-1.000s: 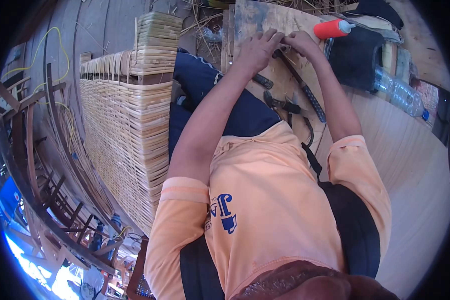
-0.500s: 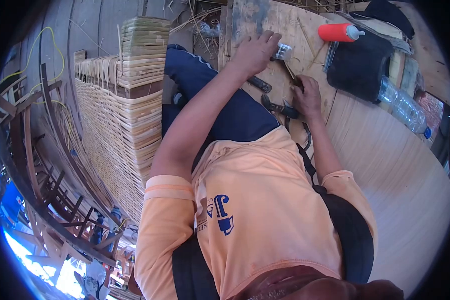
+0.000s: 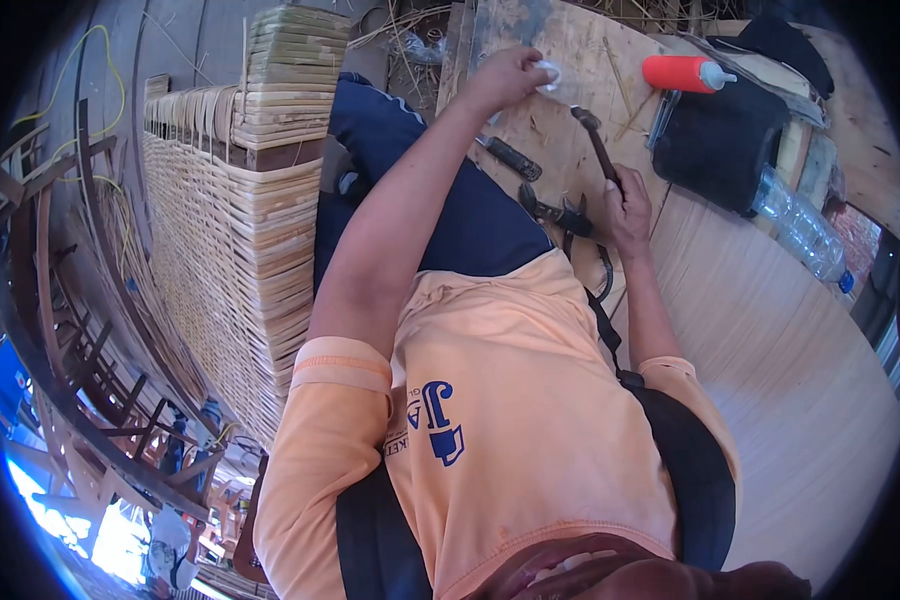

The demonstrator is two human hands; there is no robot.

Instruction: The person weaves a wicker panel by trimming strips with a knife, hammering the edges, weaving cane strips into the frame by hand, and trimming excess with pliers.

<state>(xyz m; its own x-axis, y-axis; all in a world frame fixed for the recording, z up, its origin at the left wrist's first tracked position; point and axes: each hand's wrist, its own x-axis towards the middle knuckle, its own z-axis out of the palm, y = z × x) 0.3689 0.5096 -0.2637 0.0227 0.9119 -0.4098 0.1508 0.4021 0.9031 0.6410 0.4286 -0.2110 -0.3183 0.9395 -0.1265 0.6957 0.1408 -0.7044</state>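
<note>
My left hand [image 3: 510, 78] is closed on a small clear-and-white plastic piece [image 3: 547, 75] over the worn wooden board [image 3: 585, 50]. What the plastic piece is exactly, I cannot tell. My right hand [image 3: 628, 213] grips a hammer [image 3: 600, 150] by its dark handle, the metal head pointing away from me toward the left hand. Below the left hand, a dark-handled tool [image 3: 511, 157] lies at the board's edge near my leg. Another dark metal tool [image 3: 555, 211] rests just left of my right hand.
To the right lie a red squeeze bottle [image 3: 682, 73], a black pad [image 3: 720, 148], a clear plastic bottle [image 3: 802, 225] and a black cap [image 3: 785, 50]. Light plywood [image 3: 780, 340] spreads at my right. Woven cane furniture [image 3: 220, 220] stands at my left, beyond it wooden frames [image 3: 60, 330].
The hammer has swung away from the plastic piece, its head now clear of my left hand. My left hand has shifted slightly left and up; my right hand has moved slightly right and down.
</note>
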